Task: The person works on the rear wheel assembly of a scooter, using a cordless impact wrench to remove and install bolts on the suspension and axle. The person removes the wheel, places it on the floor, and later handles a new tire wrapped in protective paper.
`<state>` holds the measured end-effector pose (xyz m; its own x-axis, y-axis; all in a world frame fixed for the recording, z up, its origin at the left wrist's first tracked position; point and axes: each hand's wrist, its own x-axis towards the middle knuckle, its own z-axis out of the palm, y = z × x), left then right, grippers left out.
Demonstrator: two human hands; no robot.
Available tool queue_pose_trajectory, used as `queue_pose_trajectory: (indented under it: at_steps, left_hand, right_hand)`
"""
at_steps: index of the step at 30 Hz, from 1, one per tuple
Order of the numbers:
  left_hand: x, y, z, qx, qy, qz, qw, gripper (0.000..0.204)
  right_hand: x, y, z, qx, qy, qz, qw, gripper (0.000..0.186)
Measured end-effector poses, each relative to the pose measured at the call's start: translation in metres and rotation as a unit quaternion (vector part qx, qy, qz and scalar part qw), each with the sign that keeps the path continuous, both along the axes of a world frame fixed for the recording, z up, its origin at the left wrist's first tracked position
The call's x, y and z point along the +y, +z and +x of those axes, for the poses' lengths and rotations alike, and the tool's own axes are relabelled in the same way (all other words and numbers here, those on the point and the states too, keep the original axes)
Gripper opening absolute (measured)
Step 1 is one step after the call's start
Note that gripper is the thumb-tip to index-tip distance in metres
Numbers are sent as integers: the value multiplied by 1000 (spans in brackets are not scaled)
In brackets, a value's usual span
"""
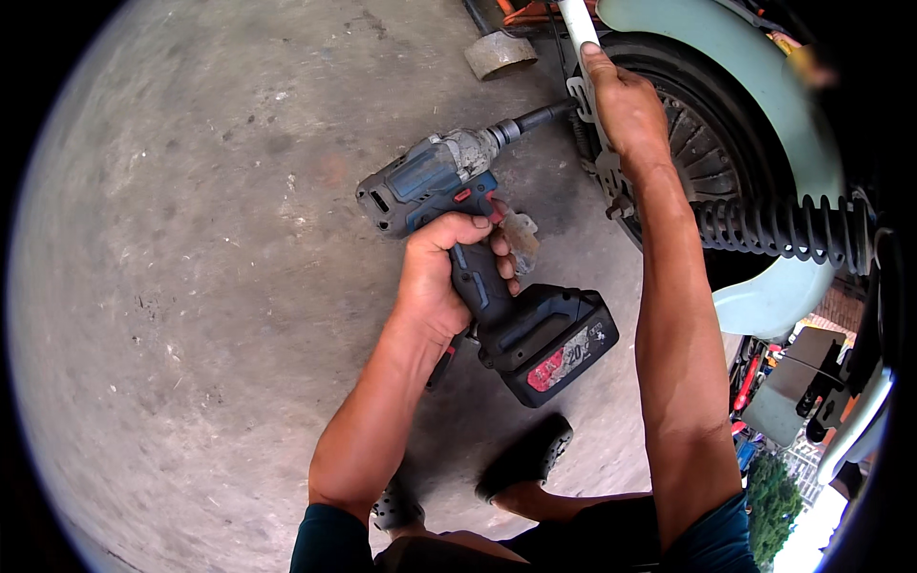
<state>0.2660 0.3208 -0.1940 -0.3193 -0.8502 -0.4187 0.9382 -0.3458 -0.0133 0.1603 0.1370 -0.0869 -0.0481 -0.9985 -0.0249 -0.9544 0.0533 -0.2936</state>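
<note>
My left hand (435, 277) is wrapped round the grip of a blue and black cordless impact wrench (420, 181), a finger near its red trigger. The wrench points up and to the right, and its long socket (544, 116) reaches the metal parts beside a wheel (702, 148); whether it sits on a fastener cannot be seen. Below the grip hangs the bulky black battery (554, 349). My right hand (630, 119) is closed round a pale bar (579, 24) along the wheel's side, with the thumb lying on it. The bar's lower part is partly hidden behind that hand.
A pale green fender (712, 24) curves over the wheel. A black coil spring (783, 229) stands right of my right forearm. A round, worn metal piece (501, 55) lies on the concrete floor (210, 286). Assorted items lie at the lower right. My feet are in dark clogs (530, 458).
</note>
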Motion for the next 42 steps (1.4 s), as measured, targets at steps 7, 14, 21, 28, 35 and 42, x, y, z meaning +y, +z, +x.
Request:
queue_pose_trajectory:
  at_steps: [7,14,21,28,35,42]
  left_hand:
    - [1,-13,-7,-128,12,-20,992,36]
    - [0,-27,-9,-63,6,-11,998,30]
    - [0,-27,-7,-128,5,-27,991,31]
    - [-1,-31,-9,-128,10,-24,991,30]
    - [4,-41,-10,-50,25,-47,997,28]
    - [7,-36,-8,5,16,-55,998,44]
  right_hand:
    - [1,-2,2,10,1,-11,1000,75]
    - [1,-3,2,-9,-8,-13,1000,75]
    - [-1,-5,-1,-33,-20,-9,999,73]
    - [0,-5,0,-13,-8,-21,1000,75]
    - [3,-4,5,-20,-19,-8,1000,74]
    - [-4,-5,-4,27,12,-25,999,74]
